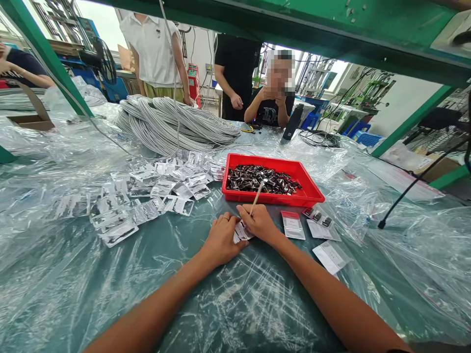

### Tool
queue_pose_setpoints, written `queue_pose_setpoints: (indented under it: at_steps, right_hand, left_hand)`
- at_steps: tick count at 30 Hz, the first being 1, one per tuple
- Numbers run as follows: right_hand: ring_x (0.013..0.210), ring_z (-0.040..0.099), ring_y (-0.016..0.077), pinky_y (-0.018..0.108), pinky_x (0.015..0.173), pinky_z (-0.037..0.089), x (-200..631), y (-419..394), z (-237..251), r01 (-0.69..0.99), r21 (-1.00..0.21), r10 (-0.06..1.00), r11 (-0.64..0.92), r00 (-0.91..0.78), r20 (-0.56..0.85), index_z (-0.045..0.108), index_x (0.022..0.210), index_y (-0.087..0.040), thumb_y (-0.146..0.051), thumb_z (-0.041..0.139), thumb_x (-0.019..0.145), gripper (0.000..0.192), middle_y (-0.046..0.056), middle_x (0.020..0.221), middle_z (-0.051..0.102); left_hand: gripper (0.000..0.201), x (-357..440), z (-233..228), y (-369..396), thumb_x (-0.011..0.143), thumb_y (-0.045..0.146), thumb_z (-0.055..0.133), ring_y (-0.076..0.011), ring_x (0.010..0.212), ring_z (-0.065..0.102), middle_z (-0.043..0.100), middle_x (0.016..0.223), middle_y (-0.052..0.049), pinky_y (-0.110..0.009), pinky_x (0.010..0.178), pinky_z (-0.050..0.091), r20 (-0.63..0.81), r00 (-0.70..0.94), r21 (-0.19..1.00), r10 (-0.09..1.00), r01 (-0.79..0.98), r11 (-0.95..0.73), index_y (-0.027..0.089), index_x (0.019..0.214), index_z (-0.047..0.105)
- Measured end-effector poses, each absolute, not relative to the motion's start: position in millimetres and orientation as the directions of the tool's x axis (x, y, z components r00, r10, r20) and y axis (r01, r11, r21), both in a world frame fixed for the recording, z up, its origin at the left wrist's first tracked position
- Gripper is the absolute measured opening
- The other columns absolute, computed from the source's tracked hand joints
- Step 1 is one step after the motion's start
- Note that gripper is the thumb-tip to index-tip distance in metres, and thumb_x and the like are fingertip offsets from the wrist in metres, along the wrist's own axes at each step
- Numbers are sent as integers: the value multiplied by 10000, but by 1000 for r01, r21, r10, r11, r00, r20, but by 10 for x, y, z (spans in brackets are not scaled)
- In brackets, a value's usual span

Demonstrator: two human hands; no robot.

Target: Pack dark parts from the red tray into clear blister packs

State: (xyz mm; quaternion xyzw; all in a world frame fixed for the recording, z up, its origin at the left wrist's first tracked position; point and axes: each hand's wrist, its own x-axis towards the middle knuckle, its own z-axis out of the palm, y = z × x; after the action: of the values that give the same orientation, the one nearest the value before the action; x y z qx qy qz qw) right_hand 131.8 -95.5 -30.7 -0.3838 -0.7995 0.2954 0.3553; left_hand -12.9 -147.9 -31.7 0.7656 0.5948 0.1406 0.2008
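Observation:
Just in front of the red tray (312, 189), my right hand (260, 225) is closed around a thin, pale pen (256, 197) whose white top end points up; its lower tip is hidden by my fingers. My left hand (221, 239) rests on the table and holds a small white printed packet (240, 232) between thumb and fingers. Both hands partly cover that packet. Many small dark, shiny metal parts (253, 177) fill much of the tray. To the right of my hands lies a flat packet with a white label (293, 225).
More labelled packets (331, 257) lie at right, one with dark metal parts (317, 215). Several clear packets (147, 191) are spread at left. Behind them sits a big coil of grey cable (169, 125). Plastic film covers the green table. People stand and sit across it, below a green beam (294, 29).

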Motion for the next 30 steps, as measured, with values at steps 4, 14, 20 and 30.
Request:
queue_pose_setpoints:
  at_steps: [4,14,20,30]
  right_hand:
    - [462,374,101,248,491,266,1411,-956,-241,374,-796,780,476,-598,185,378,539,-211,-466,405,959,492,-41,477,418]
    - [592,559,168,260,526,315,2008,-962,115,777,-402,851,484,-525,8,570,678,-201,-229,710,809,194,15,647,608]
    - [917,645,233,329,796,506,1776,-879,284,739,-309,787,599,-470,399,660,989,-169,-201,542,940,132,109,997,662]
    - [978,604,249,372,888,478,1364,-39,240,543,-590,758,598,-145,635,637,1117,-120,-255,496,934,268,142,1032,667]
  left_hand:
    - [440,-157,-317,-1459,750,362,721,-321,1112,554,570,1148,-127,-448,948,436,-5,260,479,965,848,-226,165,1107,557]
    - [469,-378,-205,-1328,814,597,535,-184,699,604,641,801,-12,-292,619,466,-62,194,909,979,416,-25,187,1039,572]
    - [511,-296,-11,-1029,790,629,587,-188,673,628,692,749,-32,-276,598,470,103,-101,965,990,252,-74,165,979,688]
    - [391,258,249,-40,685,465,710,-205,780,679,757,865,-70,-299,723,521,320,-288,945,903,28,-326,154,918,753]
